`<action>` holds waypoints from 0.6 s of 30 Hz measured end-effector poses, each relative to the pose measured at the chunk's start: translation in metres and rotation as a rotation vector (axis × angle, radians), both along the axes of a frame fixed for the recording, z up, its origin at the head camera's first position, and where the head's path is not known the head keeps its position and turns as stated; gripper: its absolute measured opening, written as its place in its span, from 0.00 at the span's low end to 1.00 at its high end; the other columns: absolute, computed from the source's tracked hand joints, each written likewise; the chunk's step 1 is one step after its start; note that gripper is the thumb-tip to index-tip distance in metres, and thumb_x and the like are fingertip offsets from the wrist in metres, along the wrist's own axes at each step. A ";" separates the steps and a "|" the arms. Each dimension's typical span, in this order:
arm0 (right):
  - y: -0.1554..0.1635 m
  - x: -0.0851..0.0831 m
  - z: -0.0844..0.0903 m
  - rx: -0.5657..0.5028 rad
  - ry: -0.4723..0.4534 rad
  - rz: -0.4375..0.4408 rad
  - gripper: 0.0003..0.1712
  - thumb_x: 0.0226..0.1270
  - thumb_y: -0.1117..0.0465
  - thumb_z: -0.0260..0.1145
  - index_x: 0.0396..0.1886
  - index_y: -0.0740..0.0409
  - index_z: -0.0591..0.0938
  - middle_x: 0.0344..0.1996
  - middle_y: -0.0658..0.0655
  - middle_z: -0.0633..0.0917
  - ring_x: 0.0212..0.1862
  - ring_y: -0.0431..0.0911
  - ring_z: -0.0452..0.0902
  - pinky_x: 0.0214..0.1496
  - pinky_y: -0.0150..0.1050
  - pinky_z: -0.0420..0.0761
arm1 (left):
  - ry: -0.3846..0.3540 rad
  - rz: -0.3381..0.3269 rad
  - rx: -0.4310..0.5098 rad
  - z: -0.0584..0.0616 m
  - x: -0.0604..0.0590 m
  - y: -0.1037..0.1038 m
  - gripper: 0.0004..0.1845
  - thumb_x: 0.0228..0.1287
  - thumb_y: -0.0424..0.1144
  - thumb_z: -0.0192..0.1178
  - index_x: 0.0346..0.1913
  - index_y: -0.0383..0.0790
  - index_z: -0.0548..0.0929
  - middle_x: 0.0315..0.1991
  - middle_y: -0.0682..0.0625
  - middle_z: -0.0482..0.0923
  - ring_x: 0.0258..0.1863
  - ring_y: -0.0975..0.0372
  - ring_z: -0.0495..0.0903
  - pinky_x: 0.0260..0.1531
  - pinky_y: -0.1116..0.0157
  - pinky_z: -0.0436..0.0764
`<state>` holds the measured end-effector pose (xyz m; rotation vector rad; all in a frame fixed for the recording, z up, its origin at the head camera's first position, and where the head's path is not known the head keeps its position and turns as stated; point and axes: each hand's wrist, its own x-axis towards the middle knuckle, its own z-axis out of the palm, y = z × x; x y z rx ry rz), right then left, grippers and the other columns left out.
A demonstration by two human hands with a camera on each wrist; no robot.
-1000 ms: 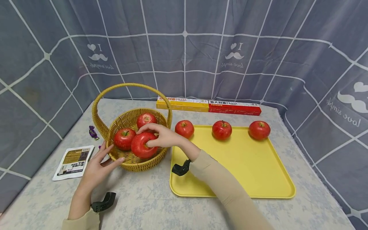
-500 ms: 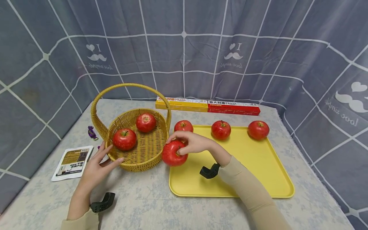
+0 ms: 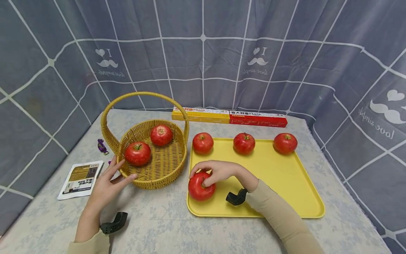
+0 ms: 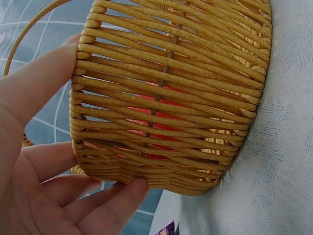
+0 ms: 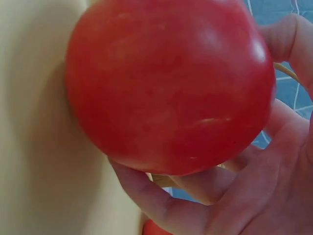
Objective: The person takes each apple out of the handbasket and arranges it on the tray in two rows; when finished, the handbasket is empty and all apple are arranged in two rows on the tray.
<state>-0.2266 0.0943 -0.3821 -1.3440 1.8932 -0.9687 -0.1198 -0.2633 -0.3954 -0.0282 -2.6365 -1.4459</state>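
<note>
My right hand [image 3: 211,172] grips a red apple [image 3: 200,187] from above at the front left corner of the yellow tray [image 3: 279,190]; the right wrist view shows the apple [image 5: 171,83] against the tray [image 5: 34,147] with my fingers [image 5: 161,205] curled round it. Three more apples [image 3: 244,143] line the tray's far edge. My left hand [image 3: 109,180] rests with straight fingers against the outer wall of the wicker basket [image 3: 160,169]; the left wrist view shows the basket [image 4: 171,93] with my thumb and fingers [image 4: 105,205] touching it. Two apples [image 3: 137,153] lie inside the basket.
A long yellow and red pasta box [image 3: 229,116] lies behind the tray. A white sachet [image 3: 80,178] and a purple wrapped sweet [image 3: 102,146] lie left of the basket. Grey patterned cloth walls surround the table [image 3: 165,225] on three sides.
My right hand lifted the apple out of the basket, carried it right over the rim and lowered it onto the tray's front left corner. The left hand stayed on the basket.
</note>
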 end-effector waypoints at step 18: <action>-0.018 -0.004 0.041 0.168 0.002 0.032 0.27 0.64 0.61 0.61 0.62 0.64 0.70 0.59 0.59 0.74 0.60 0.50 0.70 0.60 0.39 0.73 | -0.023 0.006 -0.003 -0.001 0.001 0.000 0.42 0.60 0.45 0.65 0.69 0.27 0.58 0.74 0.40 0.35 0.66 0.40 0.56 0.46 0.84 0.71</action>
